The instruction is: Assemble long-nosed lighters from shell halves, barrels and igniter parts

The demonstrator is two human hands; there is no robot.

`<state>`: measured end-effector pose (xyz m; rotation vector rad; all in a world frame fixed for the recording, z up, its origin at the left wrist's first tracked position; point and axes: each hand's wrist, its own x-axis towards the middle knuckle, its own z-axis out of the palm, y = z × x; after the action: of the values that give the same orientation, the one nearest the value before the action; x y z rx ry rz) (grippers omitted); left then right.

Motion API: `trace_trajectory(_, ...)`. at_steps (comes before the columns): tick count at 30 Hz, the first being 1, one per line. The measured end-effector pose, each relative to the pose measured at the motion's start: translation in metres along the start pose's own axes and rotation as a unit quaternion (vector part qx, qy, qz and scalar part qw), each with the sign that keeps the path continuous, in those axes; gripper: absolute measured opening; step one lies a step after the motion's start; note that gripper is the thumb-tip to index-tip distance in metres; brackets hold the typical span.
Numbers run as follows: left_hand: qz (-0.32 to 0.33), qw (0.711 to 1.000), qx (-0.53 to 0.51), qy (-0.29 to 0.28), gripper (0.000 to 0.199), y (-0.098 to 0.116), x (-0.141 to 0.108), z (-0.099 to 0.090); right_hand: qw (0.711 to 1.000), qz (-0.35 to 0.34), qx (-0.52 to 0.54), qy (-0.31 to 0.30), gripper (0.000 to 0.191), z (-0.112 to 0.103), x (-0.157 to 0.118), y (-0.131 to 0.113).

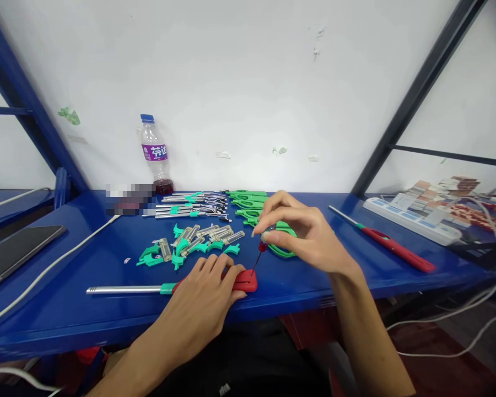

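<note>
A long-nosed lighter [244,281] with a red body, green collar and silver tube lies on the blue table near its front edge. My left hand [209,286] is closed over the red body, pressing it to the table. In my right hand [301,229], thumb and fingers pinch the handle of a small screwdriver [262,248]. Its thin shaft slants down to the handle end of the lighter, where the tip meets the red plastic. Clear lighter tanks [196,242] and green triggers [177,260] are scattered just beyond my left hand.
Silver lighter tubes with wires [190,209] and green lighter shells [248,201] lie behind. Another red lighter [397,248] and a white power strip [413,220] are at right. A bottle [155,154] stands by the wall; a phone [20,251] and cable [53,266] lie left.
</note>
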<state>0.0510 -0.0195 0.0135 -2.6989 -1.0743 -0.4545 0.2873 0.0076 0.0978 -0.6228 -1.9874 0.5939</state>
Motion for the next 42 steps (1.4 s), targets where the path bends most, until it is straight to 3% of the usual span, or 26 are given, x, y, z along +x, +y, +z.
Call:
trace_trajectory(5,0.001,1.000,0.004,-0.002,0.028,-0.001,0.001,0.001,0.999,-0.002,-0.002,-0.035,0.022,0.001,0.001,-0.002)
trace_trajectory(10,-0.003,1.000,0.002,0.005,0.026,-0.001,0.000,0.002,1.000,-0.006,0.003,-0.007,0.013,0.000,0.000,-0.003)
trace_trajectory(15,-0.002,1.000,0.010,0.010,0.027,-0.001,-0.001,0.002,0.999,0.001,0.008,-0.043,0.022,-0.002,-0.001,-0.004)
trace_trajectory(19,-0.006,1.000,0.017,0.004,0.028,0.000,-0.002,0.001,1.000,0.006,0.015,-0.016,0.015,0.000,0.000,-0.002)
trace_trajectory(26,-0.003,1.000,0.008,0.003,0.028,-0.001,0.000,0.001,0.999,0.017,0.028,-0.039,0.023,0.000,0.001,-0.004)
trace_trajectory(33,-0.005,1.000,0.007,0.010,0.027,-0.001,0.000,0.002,0.996,0.043,0.072,0.006,0.009,0.005,0.001,-0.002)
trace_trajectory(39,-0.005,1.000,0.002,0.007,0.028,0.000,-0.001,0.002,0.999,0.003,0.042,0.030,0.018,0.008,0.003,0.000)
trace_trajectory(42,-0.005,1.000,0.001,-0.001,0.027,0.000,-0.001,0.001,0.999,0.012,0.033,0.041,0.013,0.008,0.003,0.000)
